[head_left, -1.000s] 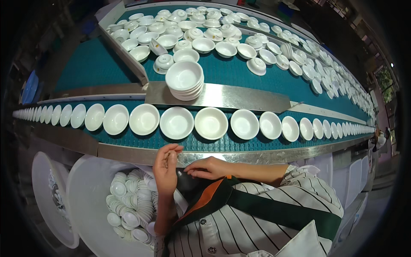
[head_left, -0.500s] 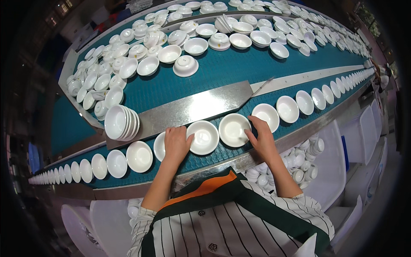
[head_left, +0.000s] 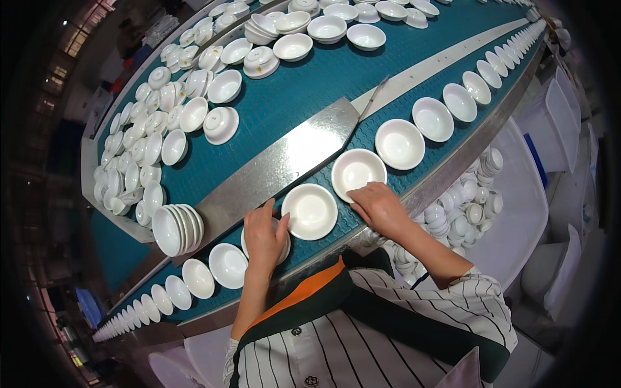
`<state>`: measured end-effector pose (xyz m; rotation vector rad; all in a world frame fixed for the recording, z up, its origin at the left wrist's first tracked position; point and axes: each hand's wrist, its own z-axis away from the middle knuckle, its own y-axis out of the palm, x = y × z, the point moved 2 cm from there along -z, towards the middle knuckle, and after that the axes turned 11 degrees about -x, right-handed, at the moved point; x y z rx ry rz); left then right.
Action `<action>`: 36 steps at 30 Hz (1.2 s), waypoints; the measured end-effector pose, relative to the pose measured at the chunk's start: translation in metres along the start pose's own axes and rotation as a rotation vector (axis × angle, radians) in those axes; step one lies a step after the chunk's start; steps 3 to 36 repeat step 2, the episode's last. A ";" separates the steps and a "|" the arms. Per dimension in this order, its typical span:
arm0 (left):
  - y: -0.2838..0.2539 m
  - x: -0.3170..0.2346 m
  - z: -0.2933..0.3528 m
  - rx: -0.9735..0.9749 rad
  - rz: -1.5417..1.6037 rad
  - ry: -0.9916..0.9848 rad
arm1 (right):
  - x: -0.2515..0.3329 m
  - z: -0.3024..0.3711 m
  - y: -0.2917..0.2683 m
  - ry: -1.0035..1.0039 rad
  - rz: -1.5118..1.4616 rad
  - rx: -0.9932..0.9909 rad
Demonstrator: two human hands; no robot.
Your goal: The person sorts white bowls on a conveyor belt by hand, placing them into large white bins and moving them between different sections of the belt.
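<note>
White round bowls stand in a single row along a narrow green belt. My left hand [head_left: 264, 234] lies over one bowl [head_left: 283, 244], partly covering it, with its thumb apart from the fingers. The thumb tip is close to the left rim of another bowl [head_left: 309, 211], whose inside faces up. Just right of that, my right hand [head_left: 380, 208] has its fingers closed at the near rim of a third bowl [head_left: 359, 173]. Whether that bowl is lifted, I cannot tell.
A metal divider plate [head_left: 284, 165] separates the row from a wide green belt [head_left: 275, 103] heaped with bowls. A tilted stack of bowls [head_left: 178, 230] rests at the plate's left end. Below right, a large white tub [head_left: 517, 213] holds small white ware.
The view has turned, so the belt slants more steeply. My right hand has gone from a bowl's right side to a bowl's near rim. My left hand remains by the row.
</note>
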<state>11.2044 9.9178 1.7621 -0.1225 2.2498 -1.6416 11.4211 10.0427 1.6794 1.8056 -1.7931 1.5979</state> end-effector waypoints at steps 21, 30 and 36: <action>0.020 -0.014 -0.013 0.248 -0.037 -0.215 | -0.005 0.001 -0.001 -0.001 -0.004 0.093; 0.020 -0.014 -0.013 0.248 -0.037 -0.215 | -0.005 0.001 -0.001 -0.001 -0.004 0.093; 0.020 -0.014 -0.013 0.248 -0.037 -0.215 | -0.005 0.001 -0.001 -0.001 -0.004 0.093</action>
